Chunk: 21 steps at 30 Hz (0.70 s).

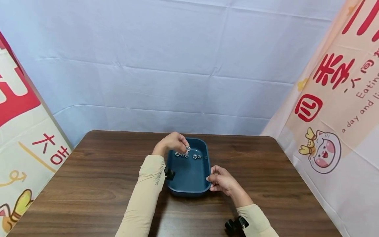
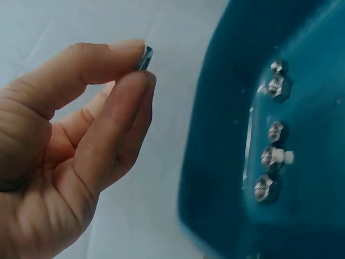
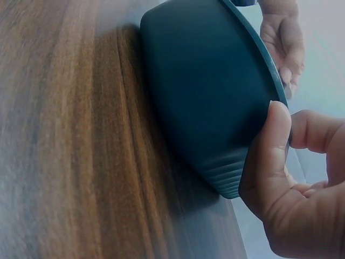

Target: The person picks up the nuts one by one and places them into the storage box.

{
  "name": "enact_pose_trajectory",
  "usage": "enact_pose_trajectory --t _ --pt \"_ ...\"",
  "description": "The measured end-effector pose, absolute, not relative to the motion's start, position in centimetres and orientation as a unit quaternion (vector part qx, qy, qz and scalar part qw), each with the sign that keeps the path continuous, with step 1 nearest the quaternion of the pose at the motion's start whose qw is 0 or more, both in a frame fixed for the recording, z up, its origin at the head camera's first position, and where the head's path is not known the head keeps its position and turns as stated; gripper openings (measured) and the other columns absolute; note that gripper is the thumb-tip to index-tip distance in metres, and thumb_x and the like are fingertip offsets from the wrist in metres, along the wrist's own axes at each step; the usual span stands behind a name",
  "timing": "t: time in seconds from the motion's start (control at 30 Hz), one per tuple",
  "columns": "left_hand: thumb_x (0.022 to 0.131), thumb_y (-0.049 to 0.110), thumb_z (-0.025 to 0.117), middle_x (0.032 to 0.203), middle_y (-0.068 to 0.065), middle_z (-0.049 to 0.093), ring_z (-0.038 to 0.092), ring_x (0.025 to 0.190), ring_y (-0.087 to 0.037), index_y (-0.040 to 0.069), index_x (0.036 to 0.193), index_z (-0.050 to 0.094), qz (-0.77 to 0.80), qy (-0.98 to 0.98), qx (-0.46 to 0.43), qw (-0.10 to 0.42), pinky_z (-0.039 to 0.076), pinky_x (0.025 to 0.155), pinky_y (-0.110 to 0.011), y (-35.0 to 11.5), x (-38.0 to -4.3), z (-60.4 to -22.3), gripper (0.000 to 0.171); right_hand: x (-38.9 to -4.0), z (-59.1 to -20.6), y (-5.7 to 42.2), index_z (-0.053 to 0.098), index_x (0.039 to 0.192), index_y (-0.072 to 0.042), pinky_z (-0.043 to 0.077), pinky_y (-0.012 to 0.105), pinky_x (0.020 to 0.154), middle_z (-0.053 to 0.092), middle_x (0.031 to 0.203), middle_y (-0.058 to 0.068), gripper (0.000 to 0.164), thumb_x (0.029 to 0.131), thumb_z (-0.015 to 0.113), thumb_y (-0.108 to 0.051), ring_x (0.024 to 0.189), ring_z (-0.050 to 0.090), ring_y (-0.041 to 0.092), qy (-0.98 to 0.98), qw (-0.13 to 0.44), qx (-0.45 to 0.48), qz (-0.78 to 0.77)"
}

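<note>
My left hand (image 1: pixel 174 144) pinches a small shiny metal nut (image 2: pixel 146 58) between thumb and index finger, above the far end of a dark blue tray (image 1: pixel 189 192). Inside the tray, several silver hex nuts (image 2: pixel 265 189) lie in a loose row near the far wall, with a gap in the row. Of these, one larger nut (image 1: pixel 194 156) sits right of the gap. My right hand (image 1: pixel 222 180) holds the tray's right rim near its front corner, and in the right wrist view the thumb presses on the outer side.
The tray stands on a dark brown wooden table (image 1: pixel 112 177). A pale blue cloth (image 1: pixel 165 72) hangs behind it. Printed banners (image 1: pixel 334 108) with red characters flank the table. A black wrist camera (image 1: pixel 235 226) sits at the right sleeve.
</note>
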<state>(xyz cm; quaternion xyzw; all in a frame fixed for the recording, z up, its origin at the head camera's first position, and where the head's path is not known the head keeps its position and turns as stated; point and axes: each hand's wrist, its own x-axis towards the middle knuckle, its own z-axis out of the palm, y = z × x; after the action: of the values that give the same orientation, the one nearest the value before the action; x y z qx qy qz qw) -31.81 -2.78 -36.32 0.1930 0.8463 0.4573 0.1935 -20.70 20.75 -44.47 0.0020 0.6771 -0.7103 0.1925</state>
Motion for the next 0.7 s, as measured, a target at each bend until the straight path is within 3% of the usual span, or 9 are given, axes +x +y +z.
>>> enact_pose_trajectory --t 0.33,0.7 --pt "0.071 -0.005 0.073 0.079 -0.008 0.067 0.064 0.071 -0.021 0.002 0.085 0.070 0.480 0.839 0.164 0.198 0.054 0.074 -0.043 -0.8 -32.2 -38.2 0.016 -20.6 -44.3 20.7 0.037 0.094 0.003 0.051 0.024 0.046 0.047 0.059 0.006 0.024 0.080 0.056 0.003 0.047 0.050 0.012 0.684 0.192 0.006 -0.704" --pt "0.072 -0.009 0.071 0.074 -0.010 0.068 0.066 0.070 -0.019 -0.002 0.083 0.069 0.520 0.830 0.046 0.197 0.056 0.068 -0.035 0.2 -31.9 -39.6 0.013 -20.7 -44.2 20.7 0.037 0.093 0.000 0.051 0.024 0.046 0.047 0.060 0.005 0.023 0.080 0.056 0.005 0.048 0.050 0.011 0.684 0.196 0.007 -0.703"
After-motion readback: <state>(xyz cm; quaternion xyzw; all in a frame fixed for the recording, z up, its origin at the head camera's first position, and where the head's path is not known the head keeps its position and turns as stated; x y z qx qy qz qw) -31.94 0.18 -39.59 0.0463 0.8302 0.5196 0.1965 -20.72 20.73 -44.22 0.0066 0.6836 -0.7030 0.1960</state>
